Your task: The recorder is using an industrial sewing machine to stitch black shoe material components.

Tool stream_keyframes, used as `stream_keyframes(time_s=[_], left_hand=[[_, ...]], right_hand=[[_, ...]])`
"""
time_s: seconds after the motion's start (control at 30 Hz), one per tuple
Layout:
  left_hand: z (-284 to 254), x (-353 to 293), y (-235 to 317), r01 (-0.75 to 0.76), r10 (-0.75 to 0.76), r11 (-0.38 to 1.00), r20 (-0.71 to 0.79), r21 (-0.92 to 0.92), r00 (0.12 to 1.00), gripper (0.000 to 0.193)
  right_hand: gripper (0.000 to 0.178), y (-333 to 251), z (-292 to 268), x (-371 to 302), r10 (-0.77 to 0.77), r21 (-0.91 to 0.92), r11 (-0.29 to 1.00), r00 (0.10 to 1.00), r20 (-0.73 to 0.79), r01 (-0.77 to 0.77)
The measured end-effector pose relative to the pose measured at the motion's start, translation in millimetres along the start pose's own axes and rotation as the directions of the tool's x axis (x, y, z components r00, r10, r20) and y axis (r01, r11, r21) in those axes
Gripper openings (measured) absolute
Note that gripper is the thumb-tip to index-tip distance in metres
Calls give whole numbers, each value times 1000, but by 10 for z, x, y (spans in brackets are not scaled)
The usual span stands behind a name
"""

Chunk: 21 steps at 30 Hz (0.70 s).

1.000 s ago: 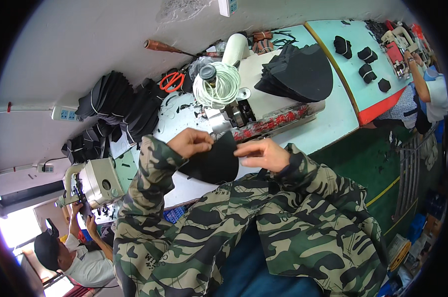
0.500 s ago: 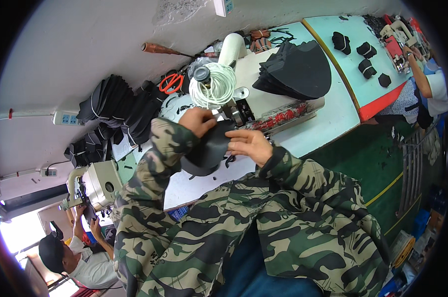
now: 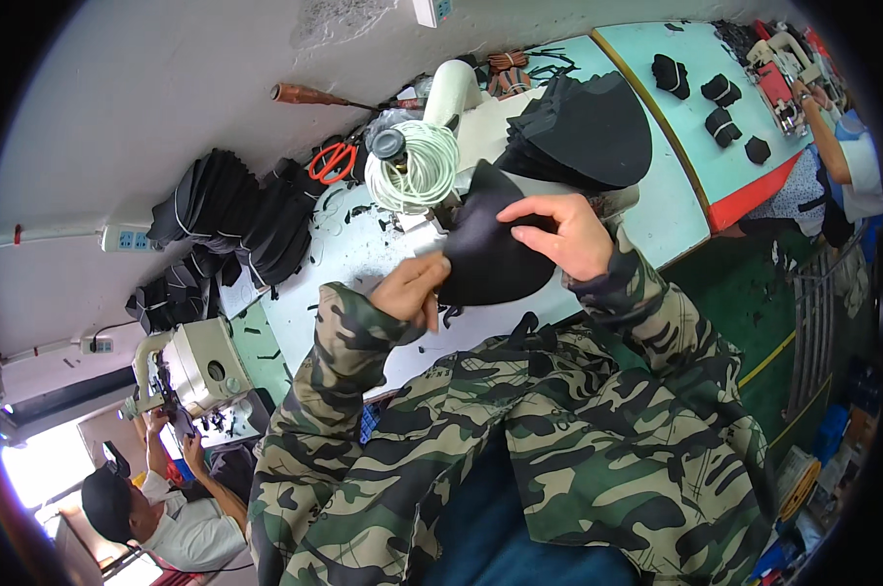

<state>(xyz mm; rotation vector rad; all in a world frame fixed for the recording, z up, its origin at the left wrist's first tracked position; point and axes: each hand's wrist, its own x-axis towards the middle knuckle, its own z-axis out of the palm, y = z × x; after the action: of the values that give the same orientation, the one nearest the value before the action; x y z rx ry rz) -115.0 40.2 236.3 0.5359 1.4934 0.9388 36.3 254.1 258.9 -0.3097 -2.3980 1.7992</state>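
A flat, curved black sheet piece is held up in front of the pale sewing-type machine. My left hand is closed on its left edge, thumb and fingers pressed together. Across its right part reaches my right hand, index finger and thumb apart, their tips at the sheet's face. Whether those tips touch it I cannot tell. Just beyond the sheet, a coil of white cord hangs on the machine. On the machine's right side lies a stack of similar black pieces.
Bundled black pieces lie at the left by the wall. Orange-handled scissors and a wooden-handled tool lie behind. Dark scraps litter the white table. Co-workers sit at the lower left and far right; several black bundles lie rightward.
The black piece has moved right and up, away from the machine's working end, and turned. My left hand has shifted down to its left edge; my right hand has moved right and up.
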Motion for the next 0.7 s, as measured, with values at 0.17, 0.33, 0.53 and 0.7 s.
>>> stream_keyframes(time_s=[0.17, 0.33, 0.53, 0.7], left_hand=[[-16, 60, -48, 159, -152, 865, 54, -476, 987, 25], [-341, 398, -152, 203, -233, 943, -91, -263, 968, 28], [-305, 537, 130, 176, -92, 941, -284, 289, 954, 24], [-121, 458, 0, 24, 215, 841, -375, 541, 902, 24]], right_hand=[[23, 103, 294, -218, -111, -217, 972, 991, -76, 93], [26, 111, 783, -314, -108, -229, 964, 985, 134, 137], [27, 4, 722, -226, -46, -368, 927, 996, 81, 73], [46, -225, 193, -274, -169, -510, 857, 976, -138, 77]])
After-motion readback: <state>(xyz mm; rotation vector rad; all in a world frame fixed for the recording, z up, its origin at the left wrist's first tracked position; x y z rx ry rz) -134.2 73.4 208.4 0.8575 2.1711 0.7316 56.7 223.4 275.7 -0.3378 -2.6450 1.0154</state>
